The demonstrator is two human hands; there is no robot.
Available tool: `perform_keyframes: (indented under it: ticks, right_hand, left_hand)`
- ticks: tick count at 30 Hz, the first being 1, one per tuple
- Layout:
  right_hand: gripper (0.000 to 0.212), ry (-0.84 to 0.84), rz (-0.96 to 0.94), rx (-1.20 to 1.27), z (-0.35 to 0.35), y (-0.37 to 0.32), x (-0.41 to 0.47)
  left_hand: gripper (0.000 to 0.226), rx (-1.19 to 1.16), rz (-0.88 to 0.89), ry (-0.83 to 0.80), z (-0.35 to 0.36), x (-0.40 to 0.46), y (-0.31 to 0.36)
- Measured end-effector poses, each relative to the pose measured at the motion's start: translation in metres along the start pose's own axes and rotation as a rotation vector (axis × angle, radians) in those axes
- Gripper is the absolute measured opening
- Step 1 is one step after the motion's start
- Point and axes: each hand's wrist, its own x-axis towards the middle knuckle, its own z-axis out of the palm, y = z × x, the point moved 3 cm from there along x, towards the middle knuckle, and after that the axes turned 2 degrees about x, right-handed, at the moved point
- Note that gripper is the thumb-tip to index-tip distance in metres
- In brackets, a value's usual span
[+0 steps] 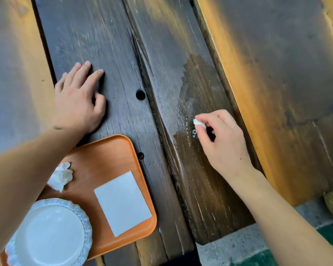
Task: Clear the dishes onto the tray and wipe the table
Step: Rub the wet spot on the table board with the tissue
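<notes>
Down at the near left corner of the dark wooden table [113,54] sits the orange tray [104,154], the landmark for everything else. On it lie a white scalloped plate [50,235] at its near left end, a crumpled napkin [61,176] beyond the plate, and a flat white square sheet [122,203] toward its right edge. Just beyond the tray, the left hand [79,100] rests flat and released on the plank. Right of the tray, past the long crack between the 2 planks, the right hand [221,143] pinches a small white wad [198,122] against a wet patch [192,104]. 2 round holes [140,94] lie off the tray's far right corner. Beyond the wet patch the planks are bare; the table's right edge runs close beside the right hand, a bench [277,73] below it
</notes>
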Motion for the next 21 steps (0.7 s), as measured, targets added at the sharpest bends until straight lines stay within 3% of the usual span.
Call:
perform_keyframes:
  ticks: [4,8,16,18,21]
  right_hand:
    - [0.019,0.007,-0.105,-0.011,0.006,0.0,0.049]
    - [0.019,-0.133,-0.203,-0.11,0.018,0.002,0.071]
    - [0.018,-0.483,-0.418,-0.217,-0.001,0.002,-0.042]
    - [0.021,-0.468,-0.423,-0.191,-0.01,0.009,-0.058]
    - [0.023,-0.322,-0.283,-0.092,-0.019,0.018,-0.038]
  left_hand:
    - [0.061,0.001,0.005,0.003,0.001,0.0,0.0]
    - [0.061,0.008,0.009,0.007,0.001,0.0,-0.001]
    - [0.061,0.004,0.006,0.002,0.003,0.001,-0.002]
    - [0.06,0.004,0.007,0.003,0.003,0.0,-0.001]
    - [0.06,0.01,0.009,0.011,0.002,0.0,-0.001]
